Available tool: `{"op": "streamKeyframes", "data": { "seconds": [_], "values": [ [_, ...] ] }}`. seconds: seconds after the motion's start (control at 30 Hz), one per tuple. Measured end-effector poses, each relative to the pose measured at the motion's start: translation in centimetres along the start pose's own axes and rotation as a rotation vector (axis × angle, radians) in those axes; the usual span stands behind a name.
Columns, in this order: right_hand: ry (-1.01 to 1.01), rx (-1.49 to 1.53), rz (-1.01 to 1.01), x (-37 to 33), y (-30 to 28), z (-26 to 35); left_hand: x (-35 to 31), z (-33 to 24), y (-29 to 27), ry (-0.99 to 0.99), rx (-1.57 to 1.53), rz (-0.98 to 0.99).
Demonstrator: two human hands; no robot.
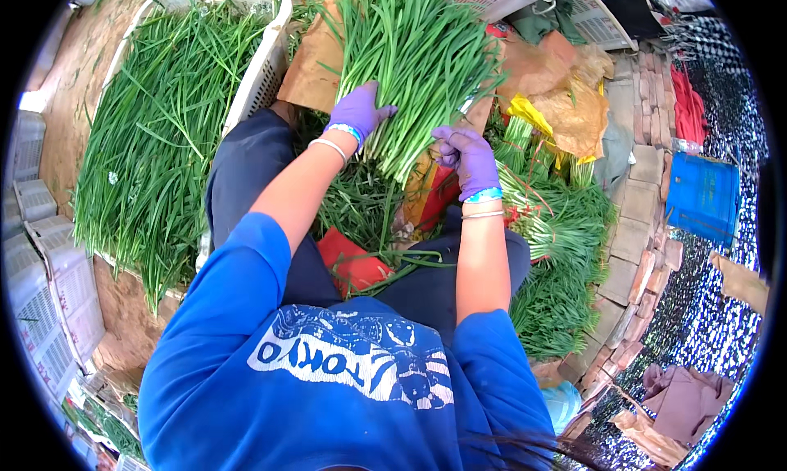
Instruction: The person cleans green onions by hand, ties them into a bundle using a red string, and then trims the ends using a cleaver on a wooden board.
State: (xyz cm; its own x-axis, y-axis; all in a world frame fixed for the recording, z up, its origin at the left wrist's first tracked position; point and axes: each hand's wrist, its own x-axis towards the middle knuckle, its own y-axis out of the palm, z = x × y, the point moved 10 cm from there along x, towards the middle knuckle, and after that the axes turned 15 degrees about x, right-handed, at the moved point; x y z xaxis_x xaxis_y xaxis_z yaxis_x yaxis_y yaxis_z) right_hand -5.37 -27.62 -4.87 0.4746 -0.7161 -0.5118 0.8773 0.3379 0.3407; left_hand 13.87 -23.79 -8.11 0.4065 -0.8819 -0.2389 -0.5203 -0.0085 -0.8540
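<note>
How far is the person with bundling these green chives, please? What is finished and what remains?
Done, it seems: tied bundles lie stacked at the person's right. In hand: the left hand and right hand, both in purple gloves, grip one thick bunch of chives near its cut ends, over brown paper. Left: a white crate on the left holds a big loose heap of chives, so much appears to remain.

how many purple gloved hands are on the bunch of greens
2. The left hand grips the bunch of green chives on its left side; the right hand holds its lower right edge near the cut ends.
</note>
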Motion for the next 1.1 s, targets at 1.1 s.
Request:
{"op": "streamKeyframes", "data": {
  "seconds": [1.1],
  "values": [
    [-0.06, -1.166, 0.492, -6.9, 5.5, -16.2, -7.9, -3.5, 2.6, 0.346, 0.553, -0.088]
  ]
}}
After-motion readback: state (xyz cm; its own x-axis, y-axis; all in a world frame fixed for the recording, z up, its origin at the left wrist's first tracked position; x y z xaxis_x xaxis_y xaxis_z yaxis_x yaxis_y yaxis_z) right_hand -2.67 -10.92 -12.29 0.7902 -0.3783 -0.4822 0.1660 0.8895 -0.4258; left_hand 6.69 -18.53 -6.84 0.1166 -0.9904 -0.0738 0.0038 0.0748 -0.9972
